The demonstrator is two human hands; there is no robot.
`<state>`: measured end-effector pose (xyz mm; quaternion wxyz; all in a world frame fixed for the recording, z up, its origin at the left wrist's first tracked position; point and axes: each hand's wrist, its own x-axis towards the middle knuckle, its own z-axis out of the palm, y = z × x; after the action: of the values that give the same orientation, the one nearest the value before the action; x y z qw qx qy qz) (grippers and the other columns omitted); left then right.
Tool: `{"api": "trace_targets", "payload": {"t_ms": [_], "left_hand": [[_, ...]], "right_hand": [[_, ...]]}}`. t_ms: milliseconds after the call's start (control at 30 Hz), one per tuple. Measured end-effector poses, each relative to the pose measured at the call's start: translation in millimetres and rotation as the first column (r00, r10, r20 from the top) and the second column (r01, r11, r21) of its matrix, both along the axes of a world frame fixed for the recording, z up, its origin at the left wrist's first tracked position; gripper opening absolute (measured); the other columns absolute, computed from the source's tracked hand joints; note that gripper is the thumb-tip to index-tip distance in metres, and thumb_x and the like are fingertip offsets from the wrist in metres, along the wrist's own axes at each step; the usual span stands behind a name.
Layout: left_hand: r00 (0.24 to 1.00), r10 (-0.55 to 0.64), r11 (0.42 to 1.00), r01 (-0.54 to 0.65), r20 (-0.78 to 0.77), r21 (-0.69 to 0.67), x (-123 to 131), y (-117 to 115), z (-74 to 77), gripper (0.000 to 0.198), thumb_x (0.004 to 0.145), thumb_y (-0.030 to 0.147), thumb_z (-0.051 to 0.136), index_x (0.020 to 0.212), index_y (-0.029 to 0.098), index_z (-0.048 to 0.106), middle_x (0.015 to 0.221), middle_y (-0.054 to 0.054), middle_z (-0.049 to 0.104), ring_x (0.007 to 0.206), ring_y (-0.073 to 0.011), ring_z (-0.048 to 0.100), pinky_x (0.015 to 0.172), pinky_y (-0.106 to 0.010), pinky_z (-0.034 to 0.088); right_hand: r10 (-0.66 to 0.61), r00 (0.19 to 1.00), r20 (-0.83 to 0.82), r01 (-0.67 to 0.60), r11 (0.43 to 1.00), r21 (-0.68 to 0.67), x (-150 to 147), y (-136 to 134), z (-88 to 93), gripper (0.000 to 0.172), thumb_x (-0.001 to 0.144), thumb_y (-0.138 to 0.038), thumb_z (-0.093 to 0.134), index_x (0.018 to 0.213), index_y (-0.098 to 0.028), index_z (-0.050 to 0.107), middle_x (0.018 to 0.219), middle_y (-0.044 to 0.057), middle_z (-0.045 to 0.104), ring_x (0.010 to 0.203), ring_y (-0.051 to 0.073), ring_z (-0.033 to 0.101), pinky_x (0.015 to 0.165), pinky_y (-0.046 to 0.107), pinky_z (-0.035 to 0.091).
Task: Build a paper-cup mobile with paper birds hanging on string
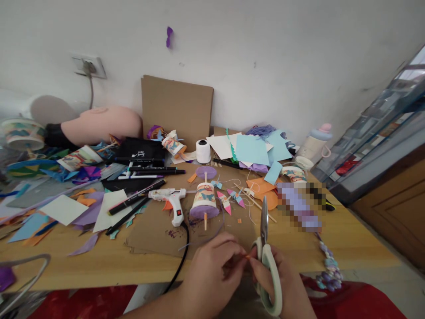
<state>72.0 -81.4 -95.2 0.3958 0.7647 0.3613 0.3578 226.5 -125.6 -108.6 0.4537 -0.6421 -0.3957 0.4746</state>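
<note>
My left hand is closed in a pinch on a tiny orange piece, probably paper, mostly hidden by the fingers. The fingertips of my right hand meet it there, while the same hand holds scissors with pale green handles, blades pointing up and away. Beyond my hands stands a decorated paper cup on a wooden stick, with purple discs at both ends. Small paper shapes in pink, white and blue lie to its right. A white glue gun rests on its left.
A cardboard sheet covers the table's middle. Markers and paper scraps spread over the left. Behind are a thread spool, blue paper and a mannequin head. A bottle and a beaded strap are on the right.
</note>
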Motion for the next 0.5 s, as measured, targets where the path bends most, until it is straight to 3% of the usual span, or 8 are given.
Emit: {"api": "trace_targets", "payload": {"t_ms": [100,267,400,500], "left_hand": [[0.998,0.052,0.959,-0.045,0.018,-0.279,4,3,6.4,0.013,0.078,0.012,0.057,0.068,0.015,0.065,0.072,-0.003,0.061,0.062,-0.0119,0.054,0.053,-0.020,0.038],[0.993,0.062,0.762,0.018,0.100,-0.647,10,9,1.9,0.008,0.069,0.011,0.058,0.063,0.017,0.056,0.059,0.004,0.053,0.054,-0.0093,0.049,0.051,-0.020,0.036],[0.985,0.026,0.619,0.118,0.171,-0.776,10,11,-5.2,0.004,0.068,0.020,0.056,0.066,0.019,0.053,0.046,0.008,0.047,0.034,-0.0060,0.037,0.037,-0.019,0.025],[0.958,0.140,0.548,0.135,0.250,-0.826,7,12,-3.8,0.016,0.069,0.032,0.058,0.066,0.021,0.048,0.044,0.009,0.045,0.030,-0.0043,0.030,0.032,-0.018,0.016]], "right_hand": [[0.017,1.000,0.020,-0.018,0.999,0.030,1,0,-2.5,0.028,0.069,-0.045,0.069,0.067,-0.019,0.058,0.052,-0.005,0.047,0.047,0.009,0.037,0.045,0.021,0.031],[0.102,0.986,0.133,-0.098,0.994,-0.039,7,3,1.2,0.023,0.070,-0.039,0.066,0.067,-0.019,0.058,0.053,-0.004,0.050,0.049,0.009,0.039,0.047,0.021,0.030],[0.121,0.988,0.099,-0.117,0.992,-0.046,10,5,5.5,0.036,0.072,-0.053,0.068,0.070,-0.019,0.058,0.052,-0.004,0.050,0.048,0.010,0.041,0.047,0.021,0.032],[0.114,0.993,0.011,-0.113,0.992,-0.053,12,-2,8.5,0.056,0.070,-0.076,0.060,0.069,-0.020,0.054,0.048,-0.004,0.047,0.043,0.009,0.038,0.043,0.021,0.031]]}}
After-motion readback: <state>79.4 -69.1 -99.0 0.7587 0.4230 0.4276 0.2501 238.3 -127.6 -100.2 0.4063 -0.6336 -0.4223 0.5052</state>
